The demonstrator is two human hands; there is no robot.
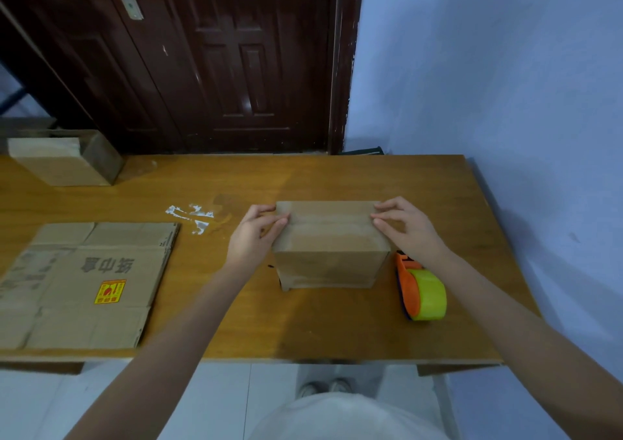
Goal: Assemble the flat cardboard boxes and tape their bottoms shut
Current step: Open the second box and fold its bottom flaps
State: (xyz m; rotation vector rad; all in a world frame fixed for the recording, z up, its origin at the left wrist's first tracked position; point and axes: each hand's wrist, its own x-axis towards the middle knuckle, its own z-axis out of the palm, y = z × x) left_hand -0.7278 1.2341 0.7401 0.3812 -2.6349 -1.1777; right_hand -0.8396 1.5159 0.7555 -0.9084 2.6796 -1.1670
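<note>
flat stack: I see flattened printed brown cardboard boxes at left on the wooden table
left hand: fingers pinch left top edge of small brown assembled cardboard box, mid-table
right hand: fingers curled, pinching right top edge
tape: orange-and-green tape dispenser just right of box

Your wooden worktop carries a folded-up cardboard box at the middle, an orange-and-green tape dispenser just right of it, a flattened carton near left, another box far left, and white residue between.
</note>
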